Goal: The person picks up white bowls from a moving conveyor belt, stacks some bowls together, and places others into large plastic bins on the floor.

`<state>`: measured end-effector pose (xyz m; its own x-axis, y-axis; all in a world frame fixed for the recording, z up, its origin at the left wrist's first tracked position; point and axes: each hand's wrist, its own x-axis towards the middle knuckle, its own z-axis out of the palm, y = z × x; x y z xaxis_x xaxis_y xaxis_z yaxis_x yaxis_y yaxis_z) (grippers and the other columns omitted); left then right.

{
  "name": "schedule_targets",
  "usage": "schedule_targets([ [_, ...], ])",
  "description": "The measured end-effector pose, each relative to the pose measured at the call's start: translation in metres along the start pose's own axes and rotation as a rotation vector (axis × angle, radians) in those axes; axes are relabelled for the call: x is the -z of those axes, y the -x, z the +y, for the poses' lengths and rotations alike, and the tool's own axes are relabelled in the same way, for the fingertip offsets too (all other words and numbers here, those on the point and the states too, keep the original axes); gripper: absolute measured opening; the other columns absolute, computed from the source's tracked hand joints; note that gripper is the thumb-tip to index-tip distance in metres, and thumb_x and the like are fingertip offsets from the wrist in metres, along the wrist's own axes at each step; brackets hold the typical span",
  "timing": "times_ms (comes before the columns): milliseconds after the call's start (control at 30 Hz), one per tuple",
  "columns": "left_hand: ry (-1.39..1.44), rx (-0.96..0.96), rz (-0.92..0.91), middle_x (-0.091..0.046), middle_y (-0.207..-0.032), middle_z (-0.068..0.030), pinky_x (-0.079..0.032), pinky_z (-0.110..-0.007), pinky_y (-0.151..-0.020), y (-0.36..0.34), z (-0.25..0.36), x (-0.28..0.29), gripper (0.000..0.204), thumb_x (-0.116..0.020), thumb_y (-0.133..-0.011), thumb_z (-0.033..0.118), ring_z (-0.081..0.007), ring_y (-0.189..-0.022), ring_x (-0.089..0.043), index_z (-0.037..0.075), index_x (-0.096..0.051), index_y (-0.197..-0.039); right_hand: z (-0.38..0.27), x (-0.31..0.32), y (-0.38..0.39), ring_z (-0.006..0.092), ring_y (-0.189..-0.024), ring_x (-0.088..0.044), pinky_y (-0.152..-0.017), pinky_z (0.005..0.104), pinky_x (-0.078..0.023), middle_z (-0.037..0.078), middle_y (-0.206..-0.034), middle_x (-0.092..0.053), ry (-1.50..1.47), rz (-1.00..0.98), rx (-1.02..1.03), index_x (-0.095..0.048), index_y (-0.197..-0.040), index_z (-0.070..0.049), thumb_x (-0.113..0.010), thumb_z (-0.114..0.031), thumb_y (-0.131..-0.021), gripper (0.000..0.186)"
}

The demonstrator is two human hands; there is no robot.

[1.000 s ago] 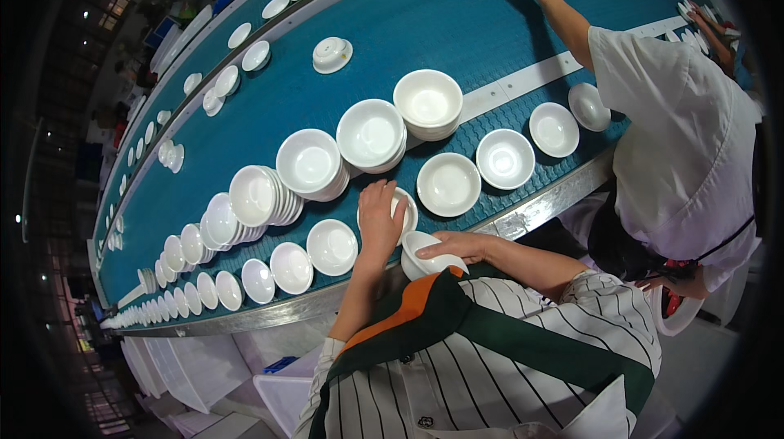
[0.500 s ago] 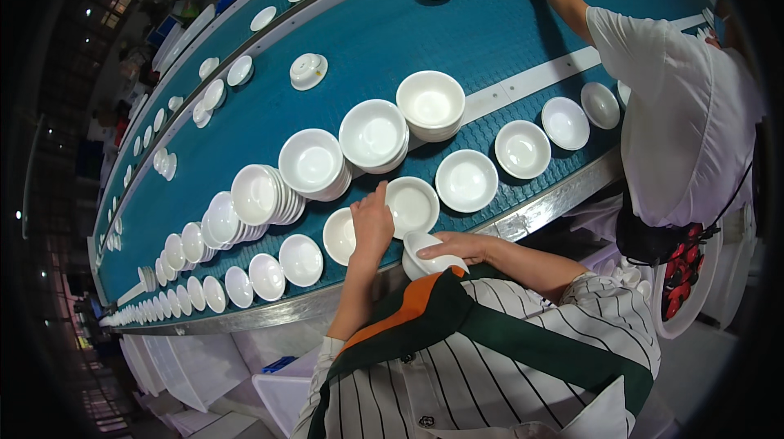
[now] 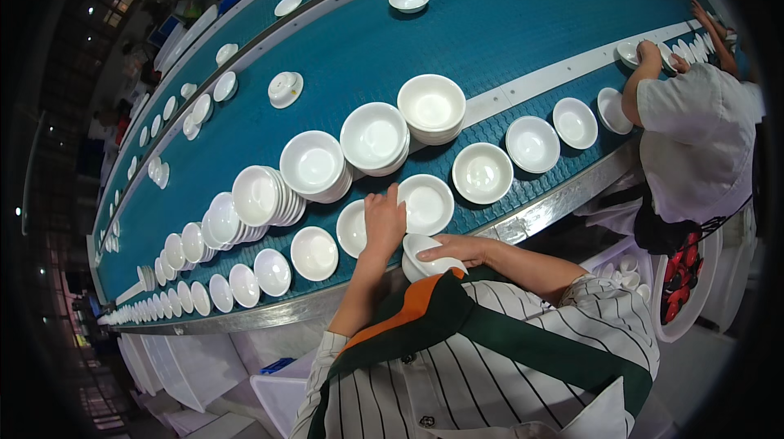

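Note:
My left hand (image 3: 385, 222) reaches over the near lane of the blue belt (image 3: 204, 100), fingertips at the rim of a white bowl (image 3: 423, 206), fingers slightly bent and apart. Another bowl (image 3: 353, 227) lies partly hidden beside it. My right hand (image 3: 460, 249) grips tilted white bowls (image 3: 420, 263) at the belt's edge, thumb inside. A row of single bowls (image 3: 313, 254) lines the near lane; behind it stand stacks of larger-looking bowls (image 3: 310, 160).
A co-worker in white (image 3: 694, 137) reaches onto the belt at right, near a tub (image 3: 704, 292) with red and black items. Another person's arm (image 3: 719, 39) shows farther off. A metal rail (image 3: 531, 210) edges the belt; white bins (image 3: 192, 365) stand below.
Near-lane bowls have shifted right, far-lane ones left. My left hand has moved slightly down; my right keeps its grip. The co-worker's arm has swung from the far bowls to the near lane.

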<state>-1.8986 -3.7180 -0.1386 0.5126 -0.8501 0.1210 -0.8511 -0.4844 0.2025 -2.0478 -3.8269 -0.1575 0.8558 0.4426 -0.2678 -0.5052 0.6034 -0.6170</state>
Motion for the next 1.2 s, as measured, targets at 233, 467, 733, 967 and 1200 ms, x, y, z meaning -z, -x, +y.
schedule_targets([
  [233,0.050,-0.163,0.164,-0.057,-0.083,-0.0176,-0.037,-0.041,-0.081,-0.019,0.035,0.001,0.040,-0.058,-0.077,0.010,-0.0322,-0.081,-0.053,0.001,-0.050,-0.115,-0.006,0.024,0.028,0.0111,-0.082,-0.063,-0.064,0.0192,-0.053,0.008,-0.099,-0.060,-0.014,-0.017,-0.005,-0.046,-0.118,0.001,-0.063,-0.034,-0.082,0.053],
  [467,0.097,-0.062,0.037,-0.058,-0.070,-0.0167,-0.038,-0.039,-0.073,-0.044,0.076,-0.031,0.035,-0.063,-0.078,0.021,-0.0320,-0.069,-0.054,-0.001,-0.055,-0.105,-0.008,0.058,0.050,0.0097,-0.079,-0.063,-0.060,0.0183,-0.052,0.008,-0.097,-0.061,0.040,-0.032,-0.071,-0.047,-0.115,0.004,-0.064,-0.036,-0.082,0.055],
  [733,0.095,0.050,0.007,-0.059,-0.091,-0.0198,-0.037,-0.041,-0.077,-0.049,0.096,-0.032,0.042,-0.054,-0.074,0.003,-0.0337,-0.086,-0.055,-0.001,-0.048,-0.115,-0.022,0.070,0.089,0.0115,-0.081,-0.063,-0.064,0.0196,-0.053,0.008,-0.099,-0.061,-0.033,0.005,0.010,-0.047,-0.118,0.000,-0.065,-0.033,-0.081,0.052],
  [967,0.137,-0.193,0.159,-0.055,-0.101,-0.0205,-0.036,-0.044,-0.090,-0.075,0.142,-0.037,0.048,-0.056,-0.076,0.007,-0.0345,-0.094,-0.051,-0.003,-0.044,-0.121,-0.025,0.099,0.114,0.0120,-0.081,-0.064,-0.064,0.0198,-0.053,0.009,-0.099,-0.061,-0.030,-0.033,-0.037,-0.046,-0.118,0.002,-0.065,-0.034,-0.081,0.054],
  [1200,0.015,-0.037,0.048,-0.059,-0.074,-0.0171,-0.039,-0.040,-0.076,-0.102,0.170,-0.072,0.045,-0.061,-0.077,0.015,-0.0321,-0.073,-0.055,-0.006,-0.047,-0.114,-0.040,0.116,0.146,0.0110,-0.079,-0.063,-0.060,0.0192,-0.053,0.008,-0.098,-0.061,0.000,0.005,-0.076,-0.046,-0.117,0.001,-0.065,-0.035,-0.081,0.055],
])
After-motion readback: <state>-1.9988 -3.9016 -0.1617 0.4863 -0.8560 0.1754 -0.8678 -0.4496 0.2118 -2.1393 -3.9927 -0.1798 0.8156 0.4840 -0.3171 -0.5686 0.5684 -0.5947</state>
